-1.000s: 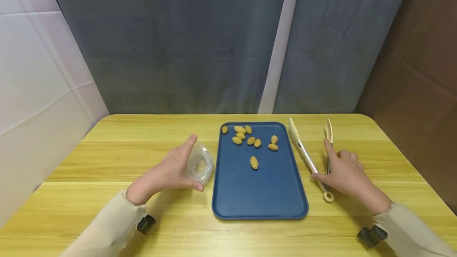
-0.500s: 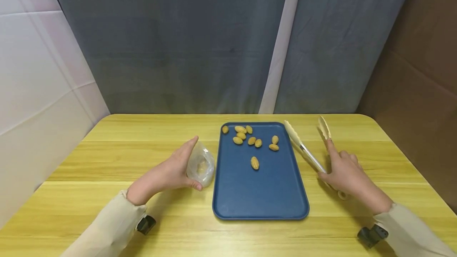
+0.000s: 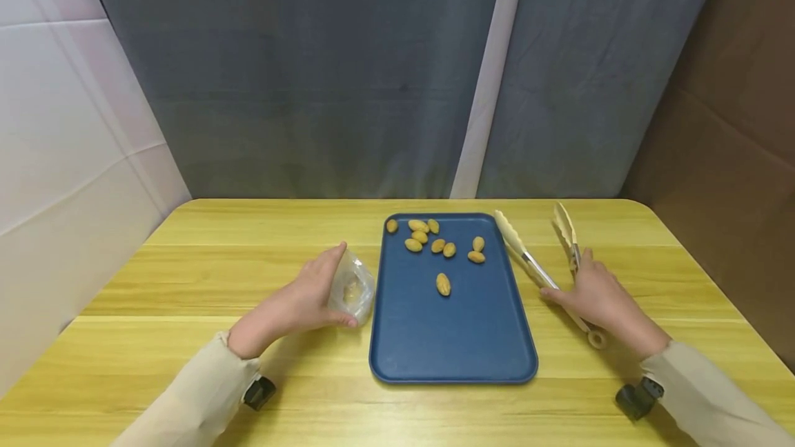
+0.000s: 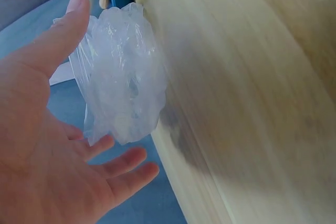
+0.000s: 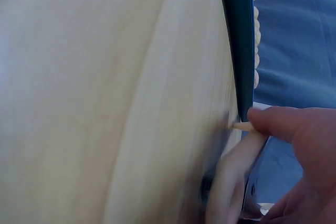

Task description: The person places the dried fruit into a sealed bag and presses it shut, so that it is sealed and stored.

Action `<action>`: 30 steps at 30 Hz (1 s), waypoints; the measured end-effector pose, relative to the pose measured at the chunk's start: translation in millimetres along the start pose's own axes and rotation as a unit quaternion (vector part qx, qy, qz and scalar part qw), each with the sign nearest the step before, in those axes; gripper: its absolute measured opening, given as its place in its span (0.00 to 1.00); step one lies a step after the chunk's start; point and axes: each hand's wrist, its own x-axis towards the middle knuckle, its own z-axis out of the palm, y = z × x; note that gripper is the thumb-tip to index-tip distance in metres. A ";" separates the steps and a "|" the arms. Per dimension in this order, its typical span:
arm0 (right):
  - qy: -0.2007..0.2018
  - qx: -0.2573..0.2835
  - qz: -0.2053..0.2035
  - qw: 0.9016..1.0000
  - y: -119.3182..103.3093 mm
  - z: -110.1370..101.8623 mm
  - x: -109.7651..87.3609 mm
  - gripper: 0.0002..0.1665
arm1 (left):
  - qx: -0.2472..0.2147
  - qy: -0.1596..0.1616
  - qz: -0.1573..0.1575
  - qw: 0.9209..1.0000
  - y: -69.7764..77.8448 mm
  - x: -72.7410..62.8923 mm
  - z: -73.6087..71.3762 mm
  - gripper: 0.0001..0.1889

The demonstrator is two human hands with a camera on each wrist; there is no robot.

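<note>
Bag risk: the soft bag [image 4: 126, 77] could fold or tip if the left hand [image 3: 298, 305] squeezes or nudges it.
Tongs risk: the tongs [image 3: 540, 272] are spread, one tip right by the tray's far right corner; a sideways swing could knock the tray [image 3: 453, 343].
Nut risk: the nuts [image 3: 443, 285] look smooth and rounded, so a jolt might roll them.
Tray: nuts grouped toward its far end, one alone nearer the middle.
Bag: on the table [image 3: 329, 405], just left of the tray; a tan patch shows, contents or table unclear.
Left grip: wide, thumb and fingers spread about the bag.
Right grip: the right hand [image 3: 602, 302] spans the tongs, thumb at one arm; whether it grips, cannot tell.
</note>
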 end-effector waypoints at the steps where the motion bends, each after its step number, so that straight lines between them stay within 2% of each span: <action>1: -0.001 0.004 0.000 1.000 -0.1 -0.5 0.1 0.66 | -0.001 -0.001 0.000 1.000 0.4 0.2 0.1 0.61; 7: 0.010 0.036 -0.004 0.999 0.6 -1.0 0.2 0.51 | -0.010 -0.010 -0.001 1.000 3.1 2.5 0.0 0.60; 16: 0.056 0.042 -0.054 0.996 8.8 3.0 -2.3 0.32 | -0.007 -0.003 0.001 1.000 4.8 4.1 0.8 0.59; 20: 0.066 0.044 -0.066 0.995 9.0 -0.3 -8.5 0.32 | -0.004 -0.006 -0.005 1.000 5.7 4.1 0.6 0.58; 26: 0.069 0.025 -0.081 0.994 5.4 -7.3 -19.5 0.39 | -0.002 -0.006 -0.013 1.000 6.2 3.4 0.7 0.58; 30: 0.073 0.012 -0.102 0.992 3.7 -9.9 -25.8 0.37 | -0.001 -0.009 -0.023 1.000 6.7 2.8 1.2 0.57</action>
